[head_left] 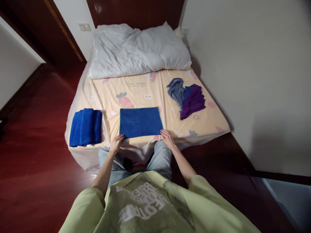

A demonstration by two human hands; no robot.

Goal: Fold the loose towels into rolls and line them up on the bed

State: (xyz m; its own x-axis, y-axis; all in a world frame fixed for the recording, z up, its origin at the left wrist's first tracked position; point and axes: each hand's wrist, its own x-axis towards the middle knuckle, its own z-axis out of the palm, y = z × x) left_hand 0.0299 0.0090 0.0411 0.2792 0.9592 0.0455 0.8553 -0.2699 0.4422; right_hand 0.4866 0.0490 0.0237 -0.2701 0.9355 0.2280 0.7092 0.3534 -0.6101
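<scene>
Blue cloth [141,122] lies flat on the bed [107,94], centre of frame. Looks light, soft, limp — unlikely to slip or break; corners seem the best hold. Left hand [118,142] and right hand [167,137] touch its lower corners; cannot tell whether either grip is pinched. Long axis runs left to right — right end slightly higher in frame.

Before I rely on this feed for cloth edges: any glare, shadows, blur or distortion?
Head view: blue cloth, left hand and right hand fairly sharp, no obvious motion blur; dim, uneven light, soft shadow on the wall at right, sheen on the red floor, small glint on the headboard; wide-angle stretch toward the edges.
</scene>
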